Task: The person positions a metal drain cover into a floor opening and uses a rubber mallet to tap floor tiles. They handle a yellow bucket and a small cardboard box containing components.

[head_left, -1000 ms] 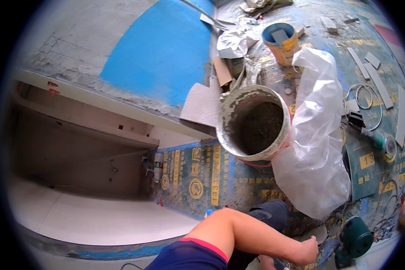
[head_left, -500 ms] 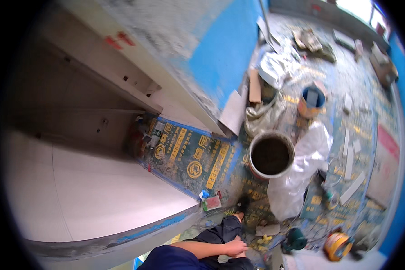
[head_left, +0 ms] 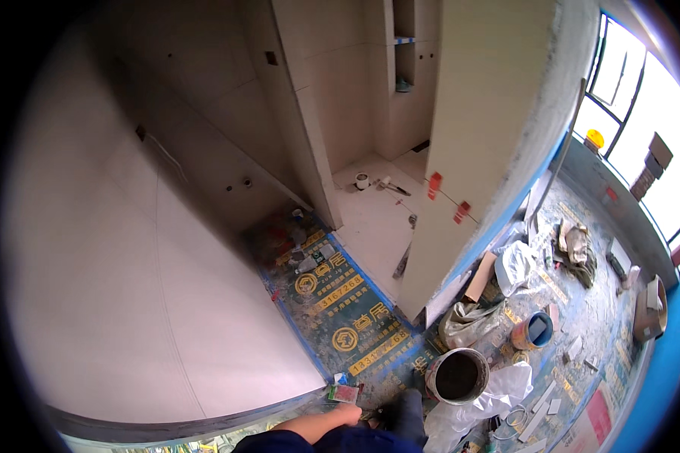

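Note:
My left hand [head_left: 346,414] reaches in from the lower edge on a bare forearm below a navy sleeve. Its fingers look curled in, and nothing shows in them. In the picture it lies just below a small red and green packet [head_left: 343,394] on the floor; I cannot tell whether they touch. My right hand is out of view. To the right of my dark-clad leg [head_left: 409,415] stands a large bucket [head_left: 432,375] holding grey-brown material. Crumpled white plastic sheeting [head_left: 512,385] lies beside it.
A blue-and-orange bucket [head_left: 523,336], sacks [head_left: 468,325] and pale strips [head_left: 538,421] clutter the right. Printed green floor covering [head_left: 370,325] runs to a doorway. A white panel [head_left: 159,302] fills the left; a wall end [head_left: 476,113] stands ahead. Tools [head_left: 391,186] lie in the tiled room.
My view has swung up, bringing the tiled room and windows into sight. The large bucket sits lower in the picture. My left hand appears farther left, nearer the packet.

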The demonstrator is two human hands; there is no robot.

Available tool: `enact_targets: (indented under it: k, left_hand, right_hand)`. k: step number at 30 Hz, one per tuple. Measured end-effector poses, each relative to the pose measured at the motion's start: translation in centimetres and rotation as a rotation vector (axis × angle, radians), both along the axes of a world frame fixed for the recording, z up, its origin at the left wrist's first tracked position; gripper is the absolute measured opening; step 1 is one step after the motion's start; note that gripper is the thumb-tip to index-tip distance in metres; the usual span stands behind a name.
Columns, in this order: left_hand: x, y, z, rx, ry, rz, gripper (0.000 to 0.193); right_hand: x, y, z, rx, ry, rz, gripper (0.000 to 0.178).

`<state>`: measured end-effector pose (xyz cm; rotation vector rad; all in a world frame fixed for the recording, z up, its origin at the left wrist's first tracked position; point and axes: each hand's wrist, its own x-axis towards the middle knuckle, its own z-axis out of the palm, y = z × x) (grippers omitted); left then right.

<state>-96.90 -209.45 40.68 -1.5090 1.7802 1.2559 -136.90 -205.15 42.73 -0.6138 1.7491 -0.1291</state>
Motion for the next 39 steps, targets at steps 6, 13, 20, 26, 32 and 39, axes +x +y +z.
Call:
enact_targets:
  k: [6,13,20,26,32,39]
  left_hand:
    - [7.3,-1.2,-3.5,-0.017,-0.024,0.229,0.03]
    - [13.8,-12.7,1.9,0.126,-0.005,0.454,0.032]
    - [21.8,-23.6,-2.6,-0.367,-0.001,1.099,0.032]
    - [27.1,-28.3,-8.3,-0.201,0.082,1.276,0.043]
    - [39.9,-35.1,-15.1,0.557,0.202,1.71,0.032]
    - [53.5,-57.6,-7.5,0.392,0.275,1.245,0.012]
  right_hand:
    - [-3.4,-9.3,-4.3,0.029,-0.128,-0.159,0.026]
    - [1.8,-30.4,-4.8,-0.159,-0.059,-0.015,0.012]
    - [13.5,-47.3,0.1,-0.06,-0.178,0.075,0.011]
    - [16.5,-52.0,-0.3,0.105,-0.14,0.149,0.039]
    - [22.4,-50.2,-2.3,0.176,-0.084,-0.251,0.018]
    - [37.5,-44.7,0.0,0.219,-0.273,-0.364,0.016]
